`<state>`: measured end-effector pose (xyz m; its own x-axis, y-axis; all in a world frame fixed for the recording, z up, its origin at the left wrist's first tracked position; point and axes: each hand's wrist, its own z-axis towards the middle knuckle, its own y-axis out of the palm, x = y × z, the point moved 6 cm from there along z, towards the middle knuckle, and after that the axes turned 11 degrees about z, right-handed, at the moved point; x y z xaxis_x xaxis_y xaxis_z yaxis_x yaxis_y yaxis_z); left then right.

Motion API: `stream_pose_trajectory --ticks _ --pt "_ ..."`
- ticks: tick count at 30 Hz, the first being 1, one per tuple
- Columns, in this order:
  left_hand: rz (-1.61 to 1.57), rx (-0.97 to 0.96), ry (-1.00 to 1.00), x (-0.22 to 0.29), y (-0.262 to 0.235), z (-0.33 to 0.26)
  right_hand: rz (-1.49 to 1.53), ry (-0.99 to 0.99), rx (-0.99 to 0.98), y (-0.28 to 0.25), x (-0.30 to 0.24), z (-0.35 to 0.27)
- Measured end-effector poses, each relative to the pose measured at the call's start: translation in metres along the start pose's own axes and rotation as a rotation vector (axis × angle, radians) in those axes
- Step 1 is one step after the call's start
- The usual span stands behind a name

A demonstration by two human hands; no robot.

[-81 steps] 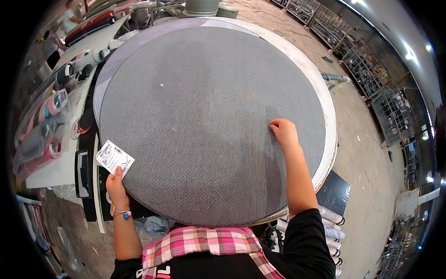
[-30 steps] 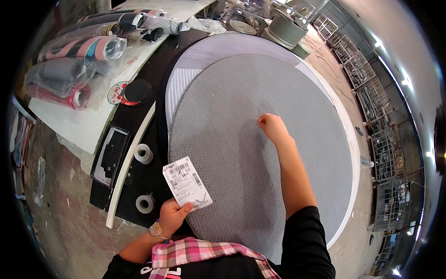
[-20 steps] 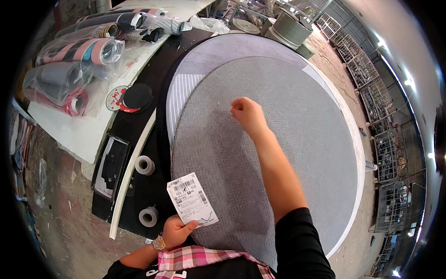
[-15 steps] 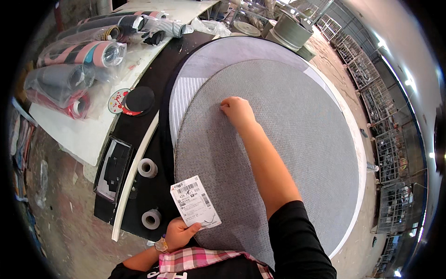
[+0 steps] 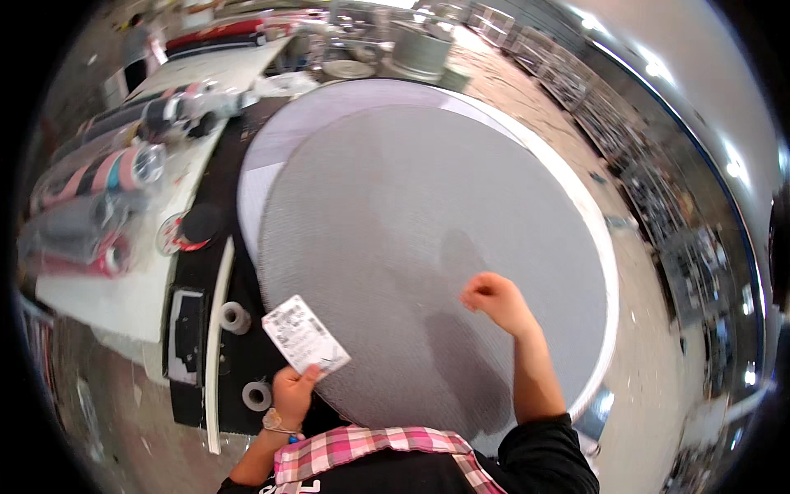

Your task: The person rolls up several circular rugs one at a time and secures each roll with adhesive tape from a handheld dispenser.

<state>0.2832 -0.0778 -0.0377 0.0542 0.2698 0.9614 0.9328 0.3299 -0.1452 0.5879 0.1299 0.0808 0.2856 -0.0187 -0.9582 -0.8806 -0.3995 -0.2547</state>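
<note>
My left hand point(image 5: 294, 395) pinches the lower corner of a white printed label sheet point(image 5: 306, 335), holding it over the left edge of a large grey round mat point(image 5: 395, 222). The mat's plain, finely textured side faces up. My right hand point(image 5: 499, 301) hangs over the right part of the mat, fingers curled together; whether anything small is between them is hidden. Under the grey mat lies a larger round piece, pale lilac point(image 5: 288, 136) where it shows at the far left. A white rim point(image 5: 607, 288) runs along the right.
Left of the mat, a black surface carries two tape-like rolls point(image 5: 235, 318), a long cream strip point(image 5: 219, 354), a black tray point(image 5: 188, 336) and a dark disc point(image 5: 200, 225). Plastic-wrapped rolls point(image 5: 99, 177) lie on a white table point(image 5: 107, 300). Metal drums point(image 5: 420, 53) stand behind; racks line the right.
My right hand has drawn back from the mat's far left part toward me and to the right. The label sheet has tilted further. The whole view has shifted, showing more of the background.
</note>
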Motion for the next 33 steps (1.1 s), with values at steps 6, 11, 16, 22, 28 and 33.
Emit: stream_pose_trajectory --ticks 6,11,16,22,28,33 --pt "-0.146 0.007 0.133 -0.001 0.003 0.011 0.238 0.141 0.981 -0.156 0.095 -0.302" --pt "-0.212 -0.010 0.181 -0.003 0.002 0.019 0.235 0.545 1.098 -0.103 0.176 -0.434" --pt "-0.241 0.012 0.113 -0.014 -0.003 0.021 0.104 0.734 0.935 -0.070 0.225 -0.434" --pt "-0.390 0.131 0.109 0.007 0.002 -0.024 -0.201 0.422 0.955 -0.092 0.208 -0.442" --pt "-0.193 0.316 0.193 -0.003 -0.055 -0.086 0.065 0.528 0.884 -0.104 0.216 -0.418" --pt "-0.070 0.127 0.229 0.044 0.006 -0.140 -0.169 0.404 0.478 -0.093 0.235 -0.406"
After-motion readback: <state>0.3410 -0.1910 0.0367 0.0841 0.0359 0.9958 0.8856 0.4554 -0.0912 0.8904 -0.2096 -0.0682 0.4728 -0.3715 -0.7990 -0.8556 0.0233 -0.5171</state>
